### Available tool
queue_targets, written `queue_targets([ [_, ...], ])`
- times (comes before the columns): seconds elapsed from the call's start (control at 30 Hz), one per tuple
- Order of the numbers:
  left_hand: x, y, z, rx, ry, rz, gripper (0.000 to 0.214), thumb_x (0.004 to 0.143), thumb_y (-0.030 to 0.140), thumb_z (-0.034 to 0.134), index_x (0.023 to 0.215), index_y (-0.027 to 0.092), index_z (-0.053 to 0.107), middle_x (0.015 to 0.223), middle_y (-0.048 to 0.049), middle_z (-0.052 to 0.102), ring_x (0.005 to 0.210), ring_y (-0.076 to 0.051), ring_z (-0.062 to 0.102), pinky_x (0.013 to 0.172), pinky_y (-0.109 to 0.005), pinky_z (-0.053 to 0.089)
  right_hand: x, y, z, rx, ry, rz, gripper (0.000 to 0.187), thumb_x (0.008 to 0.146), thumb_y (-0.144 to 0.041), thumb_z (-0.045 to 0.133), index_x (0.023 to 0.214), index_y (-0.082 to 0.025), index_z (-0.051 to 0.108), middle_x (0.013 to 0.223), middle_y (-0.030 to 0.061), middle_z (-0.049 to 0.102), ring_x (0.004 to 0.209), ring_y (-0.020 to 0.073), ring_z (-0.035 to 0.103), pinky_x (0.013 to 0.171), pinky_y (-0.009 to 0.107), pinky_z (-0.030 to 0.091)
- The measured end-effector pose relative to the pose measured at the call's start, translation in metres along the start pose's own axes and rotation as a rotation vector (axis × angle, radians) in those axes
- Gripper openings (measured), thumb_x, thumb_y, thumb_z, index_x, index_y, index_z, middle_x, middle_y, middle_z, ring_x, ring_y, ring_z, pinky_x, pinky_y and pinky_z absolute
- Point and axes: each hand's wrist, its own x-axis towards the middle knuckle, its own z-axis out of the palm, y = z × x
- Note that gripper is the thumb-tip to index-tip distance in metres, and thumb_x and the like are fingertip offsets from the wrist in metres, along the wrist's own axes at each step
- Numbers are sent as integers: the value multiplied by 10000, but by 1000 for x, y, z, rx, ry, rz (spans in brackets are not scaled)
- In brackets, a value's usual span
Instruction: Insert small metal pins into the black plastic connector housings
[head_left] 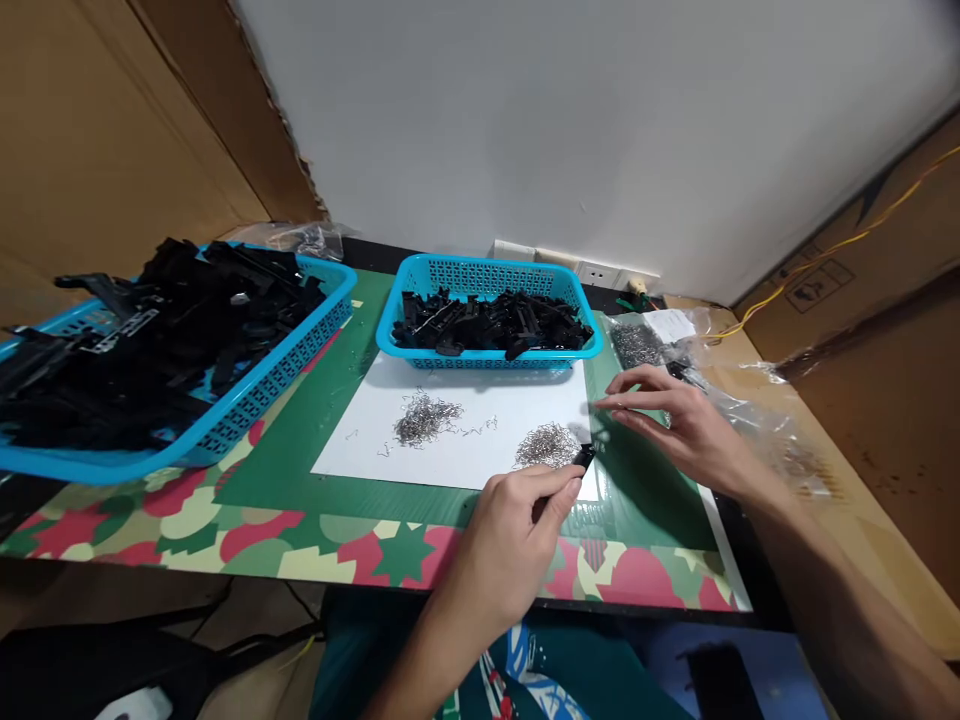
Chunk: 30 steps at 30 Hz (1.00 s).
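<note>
My left hand pinches a small black plastic part between thumb and fingertips, over the front right of a white sheet. Most of the part is hidden by my fingers. Just behind it lies a pile of small silvery wire pieces, perhaps springs. A second, looser pile of thin bent wire pieces is on the sheet further left. My right hand hovers to the right of the part, fingers stretched out and apart from it; I see nothing between them.
A blue basket of black plastic parts stands behind the sheet. A larger blue basket, heaped with black parts, is at left. Plastic bags with small metal pieces lie at right. Cardboard and a wall bound the table.
</note>
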Motion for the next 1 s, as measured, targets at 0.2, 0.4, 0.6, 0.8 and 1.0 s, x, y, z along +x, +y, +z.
queue_targets([
  [0.2,-1,3,-2,21,-2,13,318,1078,410,542,1196,306,817,1139,-36,815,1082,-240,733,924,-365,572,-2,-3,17,437,168,256,256,954,-445,743,874,-203,766,794,62,789,739,228,775,722,365,636],
  [0.4,1,1,-2,25,5,-20,352,1072,442,542,1255,286,799,1111,-49,813,1103,-254,725,960,-379,567,-1,-10,27,500,19,282,343,936,-518,744,858,-185,729,789,75,799,731,218,784,724,352,651],
  [0.6,0,2,-1,20,-2,-23,352,1068,447,547,1269,293,792,1155,-51,805,1101,-260,719,965,-400,573,-4,-14,30,350,19,252,334,982,-490,682,834,-193,719,752,72,785,703,211,770,673,340,626],
  [0.8,0,1,-1,2,5,-15,316,1067,419,563,1241,309,804,1173,-34,805,1126,-250,720,1000,-389,559,-3,-18,28,282,15,229,307,983,-445,679,812,-192,710,713,65,786,662,209,761,634,324,580],
  [1.0,0,1,-2,21,-7,-30,319,1062,425,572,1260,309,794,1186,-31,802,1125,-247,724,986,-378,559,-3,-18,29,154,16,192,277,999,-376,639,800,-194,702,691,50,758,607,185,692,591,307,498],
])
